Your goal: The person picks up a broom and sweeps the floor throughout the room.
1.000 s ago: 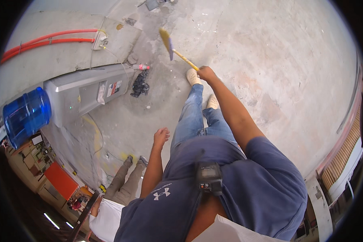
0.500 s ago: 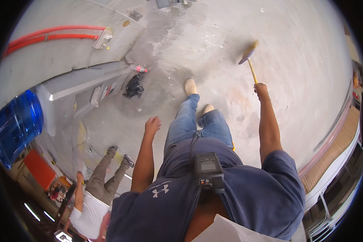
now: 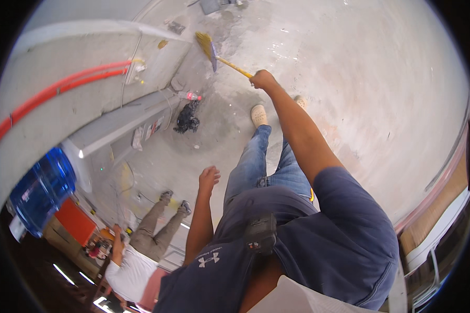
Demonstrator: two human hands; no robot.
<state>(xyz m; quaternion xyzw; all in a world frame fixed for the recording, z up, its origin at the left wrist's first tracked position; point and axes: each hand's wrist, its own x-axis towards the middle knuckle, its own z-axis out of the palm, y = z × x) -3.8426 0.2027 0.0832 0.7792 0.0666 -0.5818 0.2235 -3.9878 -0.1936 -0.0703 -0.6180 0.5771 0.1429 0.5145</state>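
Observation:
My right hand (image 3: 264,80) is wrapped round the yellow handle of a broom (image 3: 234,65). The arm stretches forward and across to the left. The broom's yellow bristles and purple collar point to the far left, over the grey concrete floor (image 3: 350,94); whether the tips touch the floor I cannot tell. My left hand (image 3: 209,178) hangs beside my left thigh with its fingers apart, holding nothing. A crumpled black plastic bag (image 3: 187,117) lies on the floor ahead of that hand, with a clear plastic bottle with a pink cap (image 3: 191,96) just beyond it.
To the left stands a grey water dispenser (image 3: 115,122) topped by a blue water jug (image 3: 43,190). Red hoses (image 3: 62,86) run along the wall behind it. Another person in a white shirt (image 3: 130,279) stands at the lower left. Grey objects (image 3: 211,5) lie at the far end.
My right hand has swung the broom from the right across to the far left. One foot has moved forward on the right. My left hand stays free at my side.

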